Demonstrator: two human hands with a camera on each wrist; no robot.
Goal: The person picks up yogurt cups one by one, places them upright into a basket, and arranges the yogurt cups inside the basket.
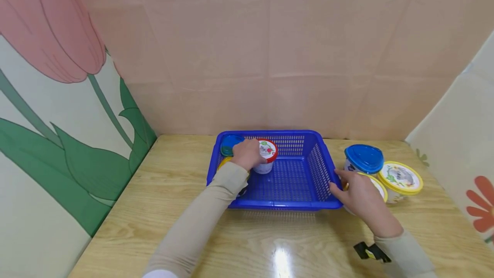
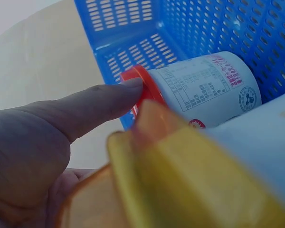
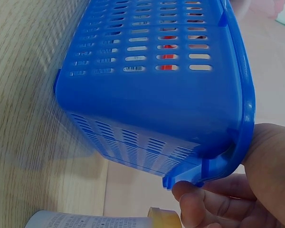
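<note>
My left hand reaches into the blue plastic basket and holds a white tub with a red lid by its lid. In the left wrist view the thumb lies on the rim of the red lid; the other fingers are mostly hidden. Left of it in the basket are a tub with a blue-green lid and a yellow-lidded one, partly covered by the hand. With my right hand I grip the basket's right rim near its front corner, the thumb on the inner side.
Right of the basket stand a blue-lidded tub, a yellow-lidded tub and another yellow-lidded one partly behind the right hand. The wooden table meets a pinkish backdrop behind the basket.
</note>
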